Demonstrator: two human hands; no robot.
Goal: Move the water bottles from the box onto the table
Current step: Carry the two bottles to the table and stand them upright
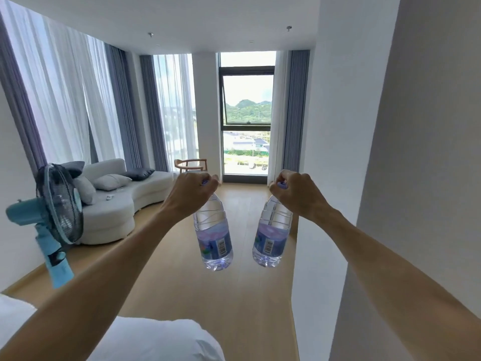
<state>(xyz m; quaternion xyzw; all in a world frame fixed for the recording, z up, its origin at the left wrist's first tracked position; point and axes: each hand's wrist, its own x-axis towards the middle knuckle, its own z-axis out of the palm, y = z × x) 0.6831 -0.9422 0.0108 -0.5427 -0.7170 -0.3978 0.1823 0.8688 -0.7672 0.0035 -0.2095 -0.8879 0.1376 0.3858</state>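
The person is holding two water bottles up in the air, one in each hand, with both arms stretched out in front. The left hand (192, 192) is curled tight around the top of the left water bottle (213, 234), and a bit of the purple cap is peeking out between the fingers. The bottle is hanging down below the fist, with its bottom tipping a little toward the middle. The right hand (295, 193) is closed the same way around the neck of the right water bottle (272, 233) (its purple cap is poking out at the top of the fist too). That bottle is also hanging under the hand and leaning in toward the other one. The two bottles are near each other but they are not touching. Both are clear, with blue and purple labels and a barcode showing.

Under the bottles the wooden floor (234, 295) is showing, so they are not resting on anything. A white sofa (122, 204) with grey pillows is sitting on the left side of the room. A blue standing fan (56, 217) is closer, on the left. A wooden chair (191, 164) is standing by the tall window (247, 113), far behind the hands. A white wall (390, 152) is running along the right side.
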